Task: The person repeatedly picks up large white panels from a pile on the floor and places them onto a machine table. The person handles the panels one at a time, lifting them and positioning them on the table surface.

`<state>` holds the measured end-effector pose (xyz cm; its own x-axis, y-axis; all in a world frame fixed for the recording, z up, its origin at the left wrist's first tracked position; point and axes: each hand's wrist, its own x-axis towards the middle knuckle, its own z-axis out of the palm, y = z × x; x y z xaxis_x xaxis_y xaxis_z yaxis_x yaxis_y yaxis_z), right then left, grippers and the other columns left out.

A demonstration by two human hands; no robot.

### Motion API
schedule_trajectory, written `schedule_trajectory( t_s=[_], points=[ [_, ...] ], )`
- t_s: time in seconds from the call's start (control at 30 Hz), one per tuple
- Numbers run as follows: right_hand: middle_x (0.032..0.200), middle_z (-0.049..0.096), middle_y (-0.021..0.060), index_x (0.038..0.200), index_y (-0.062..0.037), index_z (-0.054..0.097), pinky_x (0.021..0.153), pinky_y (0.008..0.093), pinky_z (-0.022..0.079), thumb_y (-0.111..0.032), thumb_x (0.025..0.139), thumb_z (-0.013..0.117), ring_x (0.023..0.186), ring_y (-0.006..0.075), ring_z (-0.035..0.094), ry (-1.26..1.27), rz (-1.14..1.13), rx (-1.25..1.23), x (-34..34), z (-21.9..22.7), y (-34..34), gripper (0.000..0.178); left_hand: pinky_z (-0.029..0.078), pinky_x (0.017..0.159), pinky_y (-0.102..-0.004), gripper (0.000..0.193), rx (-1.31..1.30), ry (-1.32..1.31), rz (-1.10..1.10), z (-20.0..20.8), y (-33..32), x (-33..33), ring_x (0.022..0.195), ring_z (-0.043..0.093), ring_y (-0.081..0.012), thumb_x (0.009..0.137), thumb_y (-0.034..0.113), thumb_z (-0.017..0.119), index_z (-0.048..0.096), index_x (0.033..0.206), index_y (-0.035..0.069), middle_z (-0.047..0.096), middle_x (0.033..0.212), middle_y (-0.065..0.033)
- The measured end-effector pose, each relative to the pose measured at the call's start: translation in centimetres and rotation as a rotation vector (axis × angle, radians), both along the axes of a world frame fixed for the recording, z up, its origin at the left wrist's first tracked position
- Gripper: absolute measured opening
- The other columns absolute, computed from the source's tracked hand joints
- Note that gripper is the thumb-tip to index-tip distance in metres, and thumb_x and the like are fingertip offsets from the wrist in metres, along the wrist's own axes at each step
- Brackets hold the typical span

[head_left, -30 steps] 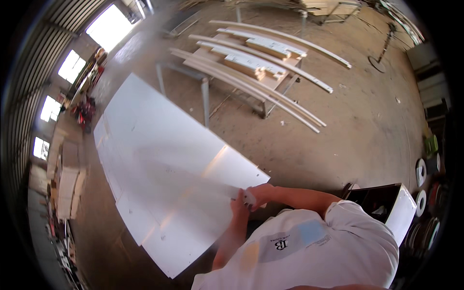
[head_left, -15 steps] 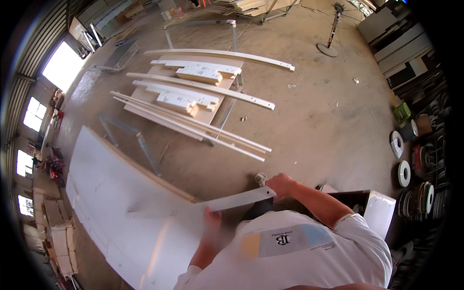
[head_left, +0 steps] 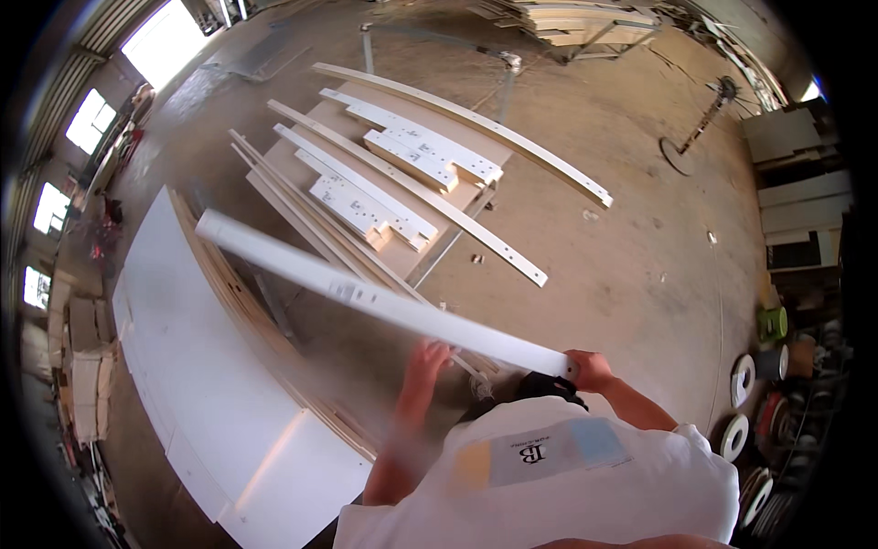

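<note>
A long white board [head_left: 402,316] with holes near its ends is held up in front of me, slanting from the far left to my right side. My right hand [head_left: 593,371] is closed round its near right end. My left hand [head_left: 428,364] is at its lower edge near the middle, with fingers partly hidden beneath it. Below the board's far end lies a stack of large white panels [head_left: 201,366] with tan edges. Beyond the board, a low table [head_left: 343,137] bears white strips [head_left: 476,128] and short notched white pieces [head_left: 366,206].
A metal frame [head_left: 439,37] stands behind the table. A stand fan [head_left: 695,128] is at the far right. Along the right side are rolls of edging [head_left: 734,437], a green container [head_left: 773,323] and leaning panels [head_left: 796,201]. More boards [head_left: 585,23] are piled at the back.
The white board has come up off the panel stack and swung across toward the table. Both hands have moved with it, the right hand farther right, and my view has turned.
</note>
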<state>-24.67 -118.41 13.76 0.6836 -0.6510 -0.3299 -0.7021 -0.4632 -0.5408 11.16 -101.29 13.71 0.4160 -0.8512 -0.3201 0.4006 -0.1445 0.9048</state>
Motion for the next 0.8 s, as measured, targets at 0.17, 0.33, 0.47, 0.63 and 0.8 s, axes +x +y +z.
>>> schedule_trajectory(
  t_s=[0.17, 0.33, 0.47, 0.63, 0.8],
  points=[
    [0.099, 0.071, 0.0125, 0.114, -0.0121, 0.065, 0.08, 0.0422, 0.055, -0.047, 0.063, 0.085, 0.091, 0.033, 0.068, -0.033, -0.171, -0.011, 5.1, -0.8, -10.3, 0.065, 0.053, 0.078, -0.0314, 0.034, 0.031, -0.273, 0.11, -2.4, -8.3, 3.0, 0.101, 0.067, -0.0217, 0.098, 0.016, 0.058, 0.051, 0.129, 0.002, 0.066, 0.112, -0.0109],
    [0.098, 0.07, 0.0138, 0.115, -0.0112, 0.063, 0.079, 0.0431, 0.054, -0.045, 0.064, 0.084, 0.091, 0.0327, 0.068, 0.017, -0.235, -0.075, 10.5, -4.6, -26.0, 0.064, 0.053, 0.077, -0.0313, 0.029, 0.406, -0.344, 0.155, -10.9, -8.5, -1.1, 0.094, 0.068, -0.019, 0.096, 0.015, 0.061, 0.058, 0.123, 0.005, 0.068, 0.105, -0.0089],
    [0.105, 0.07, 0.0126, 0.118, -0.0123, 0.06, 0.082, 0.0445, 0.054, -0.046, 0.067, 0.081, 0.097, 0.0326, 0.067, 0.059, -0.174, -0.13, 16.9, -8.1, -40.9, 0.064, 0.053, 0.074, -0.0386, 0.019, 0.823, -0.844, -0.003, -15.2, -8.0, -9.3, 0.089, 0.065, -0.0224, 0.089, 0.013, 0.061, 0.067, 0.107, 0.009, 0.065, 0.096, -0.0087],
    [0.106, 0.07, 0.0111, 0.117, -0.0131, 0.059, 0.083, 0.0452, 0.053, -0.055, 0.069, 0.073, 0.098, 0.0318, 0.067, 0.122, -0.133, -0.081, 24.3, -10.0, -50.5, 0.066, 0.054, 0.074, -0.0384, 0.028, 0.774, -0.68, -0.143, -20.5, -7.8, -22.0, 0.082, 0.068, -0.0281, 0.095, 0.03, 0.061, 0.064, 0.109, 0.005, 0.069, 0.091, -0.0143],
    [0.11, 0.069, 0.011, 0.119, -0.0138, 0.057, 0.084, 0.0458, 0.053, -0.054, 0.07, 0.073, 0.102, 0.032, 0.066, 0.116, -0.122, -0.009, 29.9, -12.7, -54.3, 0.065, 0.052, 0.079, -0.0325, 0.033, 0.874, -0.068, 0.218, -9.7, -18.4, -22.5, 0.086, 0.068, -0.0203, 0.094, 0.029, 0.065, 0.062, 0.113, 0.003, 0.07, 0.095, -0.0094]
  ],
)
